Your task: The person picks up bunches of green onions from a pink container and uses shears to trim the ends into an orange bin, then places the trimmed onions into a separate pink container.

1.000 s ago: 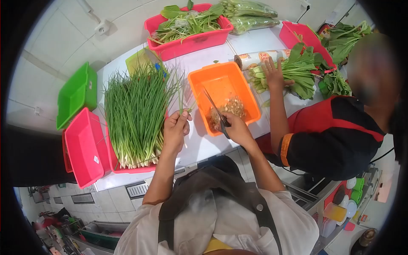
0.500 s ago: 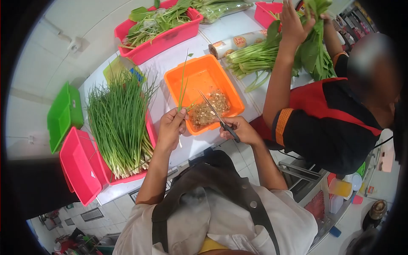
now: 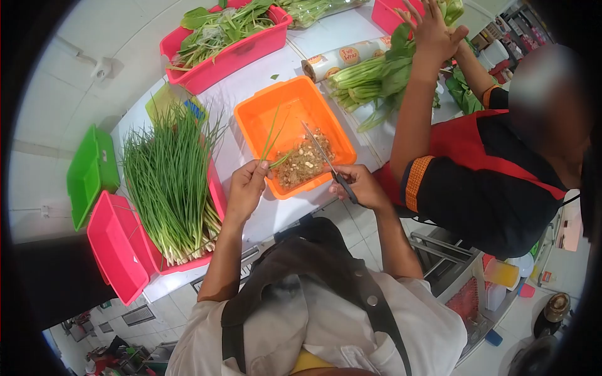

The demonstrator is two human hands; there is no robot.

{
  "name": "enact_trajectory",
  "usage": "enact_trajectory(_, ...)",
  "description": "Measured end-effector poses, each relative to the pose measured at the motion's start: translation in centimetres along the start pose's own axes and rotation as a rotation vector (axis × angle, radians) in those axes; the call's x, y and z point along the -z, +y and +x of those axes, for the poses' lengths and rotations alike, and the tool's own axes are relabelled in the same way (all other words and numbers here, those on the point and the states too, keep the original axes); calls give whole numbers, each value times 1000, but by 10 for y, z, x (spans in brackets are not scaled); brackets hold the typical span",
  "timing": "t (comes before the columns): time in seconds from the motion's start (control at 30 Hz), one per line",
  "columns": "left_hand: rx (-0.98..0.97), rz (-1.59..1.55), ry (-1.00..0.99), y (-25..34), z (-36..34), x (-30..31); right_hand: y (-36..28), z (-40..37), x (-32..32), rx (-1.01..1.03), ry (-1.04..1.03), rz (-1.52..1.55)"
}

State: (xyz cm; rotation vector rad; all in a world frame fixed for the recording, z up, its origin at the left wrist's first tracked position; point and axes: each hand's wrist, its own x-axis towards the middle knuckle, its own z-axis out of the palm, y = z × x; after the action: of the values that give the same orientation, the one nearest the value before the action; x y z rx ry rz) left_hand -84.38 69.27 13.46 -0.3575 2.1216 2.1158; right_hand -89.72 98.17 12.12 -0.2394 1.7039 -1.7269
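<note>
Between its fingers my left hand [image 3: 251,182] pinches a thin spring onion [image 3: 271,139], beside the near left edge of an orange tub [image 3: 254,116]. Scissors [image 3: 343,186] with dark handles are in my right hand [image 3: 362,185], at the tub's right edge; their blades point up and left over the tub. Brown and pale trimmings [image 3: 304,164] lie in the tub's near part. To the left, a big bunch of spring onions [image 3: 172,182] fills a pink tray [image 3: 217,188], white root ends toward me.
An empty pink bin [image 3: 118,250] and a green bin [image 3: 94,172] stand at the left. A pink tub [image 3: 235,59] of leafy greens is at the back. At the right, a co-worker [image 3: 476,169] handles greens near a printed roll [image 3: 348,57] and leafy stalks [image 3: 360,81].
The spring onion in my left hand has dropped lower and looks shorter. A small green piece lies beyond the orange tub. The co-worker's raised hand has spread its fingers.
</note>
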Motion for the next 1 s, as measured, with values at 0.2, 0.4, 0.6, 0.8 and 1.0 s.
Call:
enact_trajectory(0.2, -22, 161, -28, 4, -4, -1, -5, 12, 2, 2, -40, -5)
enact_trajectory(0.4, -50, 151, -21, 1, -4, 4, -4, 11, 5, -45, -67, 11)
enact_trajectory(0.6, -86, 103, -9, 0, -2, 10, 3, 8, 12, 10, -122, 74)
enact_trajectory(0.8, -63, 138, -49, 4, -7, 8, -7, 15, 2, -1, -65, 77)
enact_trajectory(1.0, -71, 151, -50, -6, -7, 19, 3, 13, 8, 27, 6, 69)
